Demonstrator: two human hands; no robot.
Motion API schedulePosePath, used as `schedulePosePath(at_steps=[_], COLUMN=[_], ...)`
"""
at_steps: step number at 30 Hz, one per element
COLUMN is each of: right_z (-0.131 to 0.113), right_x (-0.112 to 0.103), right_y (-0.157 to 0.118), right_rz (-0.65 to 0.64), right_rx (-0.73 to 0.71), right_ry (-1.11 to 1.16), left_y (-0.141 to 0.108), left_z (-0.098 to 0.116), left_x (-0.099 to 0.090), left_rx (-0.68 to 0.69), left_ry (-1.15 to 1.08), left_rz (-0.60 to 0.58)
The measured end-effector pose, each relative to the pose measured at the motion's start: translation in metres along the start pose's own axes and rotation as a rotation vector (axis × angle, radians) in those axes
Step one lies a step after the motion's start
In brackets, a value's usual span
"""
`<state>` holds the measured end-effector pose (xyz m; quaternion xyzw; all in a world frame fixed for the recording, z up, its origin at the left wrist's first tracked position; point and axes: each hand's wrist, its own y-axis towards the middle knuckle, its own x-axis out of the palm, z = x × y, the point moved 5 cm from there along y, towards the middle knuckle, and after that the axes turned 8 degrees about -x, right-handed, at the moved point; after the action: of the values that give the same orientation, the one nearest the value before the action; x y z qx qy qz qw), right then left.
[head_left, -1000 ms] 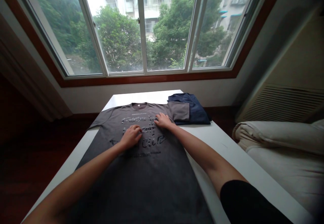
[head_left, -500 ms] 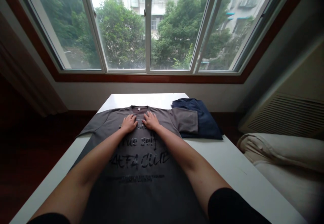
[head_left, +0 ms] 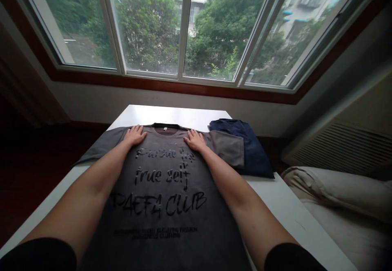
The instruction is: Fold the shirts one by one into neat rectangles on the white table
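A dark grey T-shirt (head_left: 171,213) with black lettering lies spread face up on a white table, its collar toward the window. My left hand (head_left: 134,135) rests flat on the shirt near the left shoulder, fingers spread. On the other side of the collar, my right hand (head_left: 195,140) lies flat on the cloth with its fingers apart. The shirt's right sleeve overlaps a folded navy garment (head_left: 255,148). Its left sleeve reaches past the table's left edge. The hem is out of view at the bottom.
The white table (head_left: 290,218) shows along the right side and at the far end. Beyond it are a wall and a wide window (head_left: 180,30). Cream upholstery or bedding (head_left: 343,193) sits close to the table's right edge. A curtain (head_left: 27,79) hangs at the left.
My hands have slid apart across the shirt, from its middle below the collar out toward the shoulders, uncovering more lettering. The view has tilted slightly.
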<state>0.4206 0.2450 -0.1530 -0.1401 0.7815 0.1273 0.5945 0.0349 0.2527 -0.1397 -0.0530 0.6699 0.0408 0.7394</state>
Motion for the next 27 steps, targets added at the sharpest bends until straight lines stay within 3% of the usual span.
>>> schedulePosePath(at_steps=[3,6,8,11,14,19,22,24,27], right_z=[0.022,0.025,0.010,-0.032,-0.058,-0.029,-0.030,-0.049,-0.080], right_x=[-0.011,-0.020,-0.021,-0.009,0.001,-0.018,-0.027,-0.023,-0.007], right_y=[-0.023,-0.044,-0.055,-0.070,-0.088,-0.110,-0.119,-0.128,-0.149], right_rz=[-0.005,0.002,0.015,0.001,-0.037,-0.012,0.020,0.036,0.000], right_rx=[0.059,0.134,0.129,-0.006,-0.103,0.095,0.100,-0.015,-0.235], right_ry=[-0.029,-0.071,-0.100,-0.099,-0.062,-0.067,-0.081,-0.087,-0.075], left_y=[-0.010,-0.030,-0.046,-0.069,-0.085,-0.105,-0.125,-0.145,-0.179], left_z=[-0.038,-0.055,-0.053,-0.049,-0.062,-0.099,-0.082,-0.060,-0.036], left_x=[-0.004,-0.008,-0.009,-0.005,0.002,-0.005,-0.015,-0.016,-0.005], left_rx=[-0.030,-0.008,0.026,0.082,0.080,-0.095,-0.032,0.051,0.175], left_ry=[0.044,0.088,0.093,0.057,0.039,0.050,0.059,0.035,-0.008], left_rz=[0.019,0.028,0.048,0.045,0.031,0.042,0.125,0.168,0.136])
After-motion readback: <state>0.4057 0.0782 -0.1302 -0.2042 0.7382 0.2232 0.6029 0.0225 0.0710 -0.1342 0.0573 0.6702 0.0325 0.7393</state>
